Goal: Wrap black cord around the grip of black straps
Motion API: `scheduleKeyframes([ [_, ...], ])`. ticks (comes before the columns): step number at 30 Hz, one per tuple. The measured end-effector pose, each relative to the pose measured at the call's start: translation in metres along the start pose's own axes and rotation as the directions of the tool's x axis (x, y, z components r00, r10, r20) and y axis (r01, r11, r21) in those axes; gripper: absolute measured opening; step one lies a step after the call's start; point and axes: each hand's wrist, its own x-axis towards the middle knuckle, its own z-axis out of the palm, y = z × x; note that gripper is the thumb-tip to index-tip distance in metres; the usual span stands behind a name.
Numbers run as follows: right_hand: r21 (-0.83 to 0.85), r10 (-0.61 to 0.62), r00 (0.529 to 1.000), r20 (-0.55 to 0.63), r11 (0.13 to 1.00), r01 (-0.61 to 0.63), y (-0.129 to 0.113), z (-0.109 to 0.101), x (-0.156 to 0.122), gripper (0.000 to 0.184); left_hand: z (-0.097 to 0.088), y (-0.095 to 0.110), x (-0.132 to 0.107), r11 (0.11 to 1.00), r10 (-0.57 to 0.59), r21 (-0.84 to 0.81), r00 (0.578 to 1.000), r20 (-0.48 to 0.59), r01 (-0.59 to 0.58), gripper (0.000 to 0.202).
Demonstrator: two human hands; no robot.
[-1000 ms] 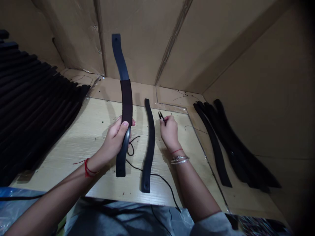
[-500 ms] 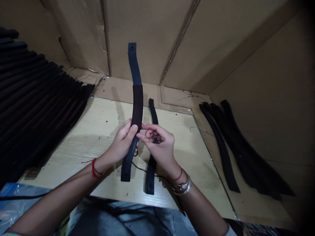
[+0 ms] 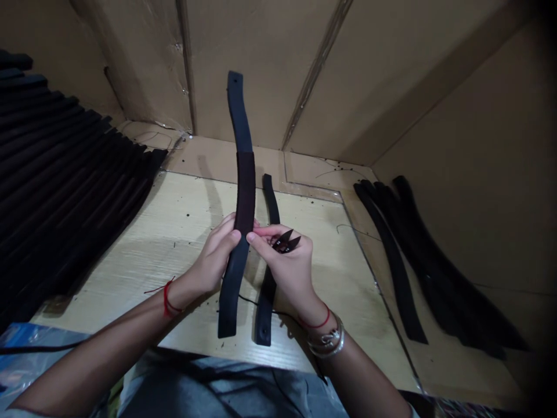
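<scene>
A long dark strap (image 3: 243,130) with a brown-black sleeve (image 3: 246,191) round its middle stands nearly upright in the view. My left hand (image 3: 220,249) is closed on it at the sleeve's lower end, thumb lying on the front. Closed at the strap's right edge, my right hand (image 3: 285,264) has its thumb and forefinger touching the sleeve's lower corner. Thread snips (image 3: 286,241) are tucked in that hand, their dark blades poking out above the palm. Partly hidden behind the right hand, a second dark strap (image 3: 265,313) lies on the table.
Many similar straps (image 3: 65,186) are stacked at the left. Several more straps (image 3: 413,267) lie at the right, by the cardboard wall (image 3: 470,174). Cardboard also closes off the back. A pale board (image 3: 174,232) covers the table, and a plastic bag (image 3: 30,360) is at lower left.
The strap has shifted slightly right and lower at its bottom end. My right hand has turned, so the snips' blades now show. My left hand remains on the strap.
</scene>
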Motion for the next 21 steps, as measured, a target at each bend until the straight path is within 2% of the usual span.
scheduleKeyframes([
  [5,0.024,0.027,0.999,0.031,0.999,-0.028,-0.002,0.001,-0.001,0.010,-0.001,0.006,0.003,0.985,0.085,0.151,0.996,0.030,-0.088,0.028],
  [8,0.112,0.084,0.989,0.120,0.989,-0.098,0.000,-0.002,0.002,0.020,-0.003,0.007,0.004,0.970,0.137,0.201,0.991,0.013,-0.136,0.025],
  [11,0.284,0.166,0.932,0.322,0.922,-0.263,0.003,-0.010,0.007,0.031,-0.006,0.007,0.004,0.974,0.095,0.209,0.995,-0.029,-0.087,0.024],
  [14,0.295,0.201,0.848,0.491,0.877,-0.378,0.002,-0.018,0.011,0.023,-0.008,0.008,0.005,0.973,0.056,0.228,0.996,-0.071,-0.038,0.023],
  [18,0.190,0.173,0.825,0.537,0.929,-0.319,-0.005,-0.019,0.008,0.020,-0.008,0.013,0.007,0.954,0.129,0.280,0.989,-0.069,-0.105,0.021],
  [21,0.117,0.160,0.843,0.513,0.960,-0.254,-0.008,-0.014,0.001,0.018,-0.009,0.016,0.007,0.950,0.141,0.287,0.988,-0.059,-0.119,0.020],
])
